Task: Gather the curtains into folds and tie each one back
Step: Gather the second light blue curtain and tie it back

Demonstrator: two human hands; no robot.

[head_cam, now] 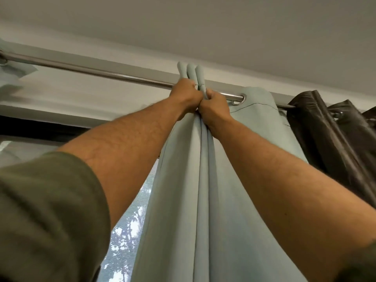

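Observation:
A pale green curtain (183, 200) hangs from a metal rod (101, 71) close under the ceiling. Its top is bunched into three upright folds that poke above the rod. My left hand (186, 93) grips these folds from the left, just below the rod. My right hand (213, 106) grips the same bundle from the right, its knuckles touching the left hand. To the right, one more section of the green curtain stays flat on the rod by its eyelet ring (240, 99).
A dark brown curtain (335, 135) hangs bunched at the rod's right end. Another pale green curtain (12, 70) shows at the far left on the rod. The window (126, 231) with bright foliage outside lies behind, left of the folds. The ceiling is close above.

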